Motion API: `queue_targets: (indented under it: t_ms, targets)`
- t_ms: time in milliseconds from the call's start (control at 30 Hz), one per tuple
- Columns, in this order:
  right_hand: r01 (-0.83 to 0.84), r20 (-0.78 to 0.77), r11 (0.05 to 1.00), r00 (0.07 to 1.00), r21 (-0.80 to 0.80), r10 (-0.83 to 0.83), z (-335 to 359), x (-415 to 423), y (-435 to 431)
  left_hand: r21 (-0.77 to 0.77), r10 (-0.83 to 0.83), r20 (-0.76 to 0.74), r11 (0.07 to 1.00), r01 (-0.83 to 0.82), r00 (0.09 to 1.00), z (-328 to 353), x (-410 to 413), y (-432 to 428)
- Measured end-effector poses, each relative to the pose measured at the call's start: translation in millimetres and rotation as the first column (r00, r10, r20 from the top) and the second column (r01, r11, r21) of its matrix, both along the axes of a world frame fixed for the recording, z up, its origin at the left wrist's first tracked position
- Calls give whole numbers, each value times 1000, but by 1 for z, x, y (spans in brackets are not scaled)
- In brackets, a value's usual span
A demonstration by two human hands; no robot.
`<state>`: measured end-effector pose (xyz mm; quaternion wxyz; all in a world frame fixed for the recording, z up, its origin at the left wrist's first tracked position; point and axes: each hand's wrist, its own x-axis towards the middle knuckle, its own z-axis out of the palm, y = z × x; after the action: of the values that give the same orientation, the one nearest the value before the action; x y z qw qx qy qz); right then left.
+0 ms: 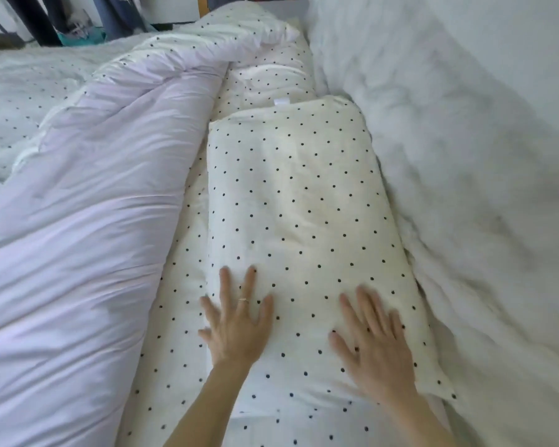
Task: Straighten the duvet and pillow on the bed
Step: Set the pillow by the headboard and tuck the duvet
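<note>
The bunched duvet (78,195) lies left of the left hand (236,321), which, like the right hand (373,343), presses flat with fingers spread on the near end of the pillow (300,195), whose long axis runs away up the bed.

1. I see the bed (181,285), its sheet cream with dark dots.
2. A dotted pillow (304,204) lies flat on it.
3. A white duvet (78,237) lies bunched left of the pillow, and a fluffy white blanket (449,156) lies to its right.

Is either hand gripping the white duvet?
No, the left hand and right hand both lie flat on the dotted pillow, apart from the duvet bunched beside it.
</note>
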<state>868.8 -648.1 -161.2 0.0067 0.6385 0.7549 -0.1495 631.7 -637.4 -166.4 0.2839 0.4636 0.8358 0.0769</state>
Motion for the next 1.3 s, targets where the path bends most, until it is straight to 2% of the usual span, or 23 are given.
queue_targets:
  t_ms: [33,100,167,233,300,367,400,433,467,500,533,567,600,667,767,833,900,967,1067,1167,1300]
  targets:
    - [153,40,987,988,-48,-151,-9,14,-7,-43,136,77,990,-133,988,-3,-6,-13]
    - [483,23,867,875,-121,-484,-14,32,-12,-143,344,204,937,-320,917,-6,-17,-41]
    - [617,-76,772,772,-153,-631,-3,29,-18,-205,431,265,899,-386,862,-6,-17,-65]
    - [643,-94,746,743,-171,-662,5,24,-27,-223,471,282,879,-421,836,-7,-10,-79]
    - [593,-27,803,803,-54,-595,21,14,-34,-234,475,283,877,-420,833,-4,-5,-89]
    - [433,-97,884,901,178,-422,42,-5,-33,-253,420,222,896,-364,880,-3,-6,-90]
    - [347,-162,896,936,279,-312,55,-19,-32,-227,358,150,920,-320,921,-2,-7,-88]
    - [269,-226,892,954,363,-195,64,-31,-29,-130,267,73,958,-257,961,3,-6,-84]
    - [195,-249,886,964,421,-94,64,-37,-26,44,157,5,987,-157,988,5,-2,-80]
    - [126,-219,901,975,416,-36,56,-37,-25,197,16,-59,980,-4,998,9,3,-77]
    - [62,-136,944,991,325,-18,45,-29,-24,262,-144,-143,949,178,979,6,9,-77]
    - [40,-20,987,999,155,-37,28,-15,-26,237,-296,-177,913,333,938,5,12,-81]
    - [85,78,995,994,-46,-81,11,3,-33,137,-390,-151,902,409,909,-1,12,-92]
    - [256,146,930,964,-265,-223,-10,26,-50,-24,-365,-51,931,364,930,-14,5,-125]
    - [423,141,837,906,-348,-399,10,13,-81,-159,-299,-35,944,290,954,-9,0,-171]
    - [462,155,798,886,-387,-437,27,-3,-104,-236,-335,3,915,327,942,3,-5,-183]
    - [413,189,792,911,-450,-367,48,-22,-123,-321,-376,78,867,381,923,23,-13,-190]
    - [328,148,798,944,-506,-294,78,-42,-134,-373,-376,127,839,396,918,54,-21,-194]
    - [143,63,877,990,-460,-128,128,-86,-139,-257,-293,158,910,326,943,100,-47,-202]
    - [-45,0,950,999,-308,48,174,-149,-137,-100,-203,89,972,211,975,138,-97,-213]
    - [-183,-75,961,982,-206,171,203,-241,-142,-39,-97,-36,995,95,995,164,-192,-239]
